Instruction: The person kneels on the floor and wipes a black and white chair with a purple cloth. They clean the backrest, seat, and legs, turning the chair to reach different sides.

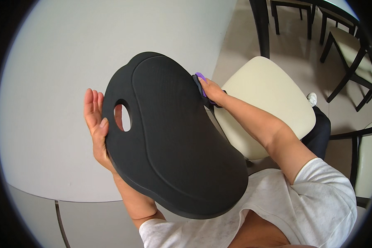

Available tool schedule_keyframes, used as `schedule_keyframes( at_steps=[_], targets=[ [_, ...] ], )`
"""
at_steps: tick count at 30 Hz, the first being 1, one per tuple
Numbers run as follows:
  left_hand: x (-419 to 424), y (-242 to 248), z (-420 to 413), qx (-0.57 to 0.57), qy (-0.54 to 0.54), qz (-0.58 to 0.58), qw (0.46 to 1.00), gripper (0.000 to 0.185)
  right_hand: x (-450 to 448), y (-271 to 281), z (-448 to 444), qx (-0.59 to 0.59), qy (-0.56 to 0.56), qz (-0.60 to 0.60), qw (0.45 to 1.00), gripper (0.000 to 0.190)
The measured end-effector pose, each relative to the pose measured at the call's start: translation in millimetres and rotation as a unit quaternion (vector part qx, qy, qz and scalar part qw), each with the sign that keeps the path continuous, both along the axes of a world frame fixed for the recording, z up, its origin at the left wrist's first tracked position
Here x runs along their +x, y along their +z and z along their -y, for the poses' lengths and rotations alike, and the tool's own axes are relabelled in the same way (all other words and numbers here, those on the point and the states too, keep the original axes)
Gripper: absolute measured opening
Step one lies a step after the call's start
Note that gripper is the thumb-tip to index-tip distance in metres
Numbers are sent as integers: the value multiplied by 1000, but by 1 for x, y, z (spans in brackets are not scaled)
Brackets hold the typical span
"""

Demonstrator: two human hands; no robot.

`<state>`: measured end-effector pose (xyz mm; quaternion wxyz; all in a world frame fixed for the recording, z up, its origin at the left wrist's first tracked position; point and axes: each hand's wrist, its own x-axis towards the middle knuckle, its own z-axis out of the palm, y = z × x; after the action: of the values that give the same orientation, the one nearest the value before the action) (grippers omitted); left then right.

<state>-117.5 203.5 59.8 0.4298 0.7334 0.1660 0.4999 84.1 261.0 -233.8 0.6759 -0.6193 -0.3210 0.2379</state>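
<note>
A black kidney-shaped board (176,133), which looks like a lap desk, is held up tilted in front of me. It has an oval handle hole and a curved groove along one side. My left hand (97,127) supports its left edge, thumb at the rim and fingers partly behind it; some of that hand shows through the hole. At the upper right edge, my right hand (211,90) grips a purple and dark cloth (200,81) against the board. Part of the cloth and the board's underside are hidden.
A chair with a cream padded seat (266,105) stands right of the board. Further chairs with dark frames (353,52) are at the upper right. A pale wall (59,77) fills the left. A leg in dark trousers (317,130) and a white shoe (312,99) show beyond the seat.
</note>
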Motion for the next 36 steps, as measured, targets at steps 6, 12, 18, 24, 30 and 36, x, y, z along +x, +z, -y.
schedule_keyframes(
  at_steps=[6, 12, 18, 24, 30, 36],
  targets=[
    [-5, -1, 3, -6, -5, 5, 1000, 70, -12, 112, -7, 129, -73, 181, 972, 41],
    [-10, 2, 5, -14, -15, 15, 1000, 71, -42, 172, 7, 267, -63, 323, 906, 28],
    [-12, 1, 8, -18, -7, 22, 1000, 73, -50, 200, 10, 369, -44, 362, 855, 22],
    [-9, 3, 7, 11, 4, 12, 1000, 71, 1, 178, -19, 245, -126, 424, 863, 25],
    [-9, 2, 7, -2, 3, 19, 1000, 72, -5, 176, -12, 186, -79, 286, 937, 30],
    [-7, 2, 7, -9, -5, 13, 1000, 71, -32, 207, 3, 304, -35, 362, 881, 26]
  ],
)
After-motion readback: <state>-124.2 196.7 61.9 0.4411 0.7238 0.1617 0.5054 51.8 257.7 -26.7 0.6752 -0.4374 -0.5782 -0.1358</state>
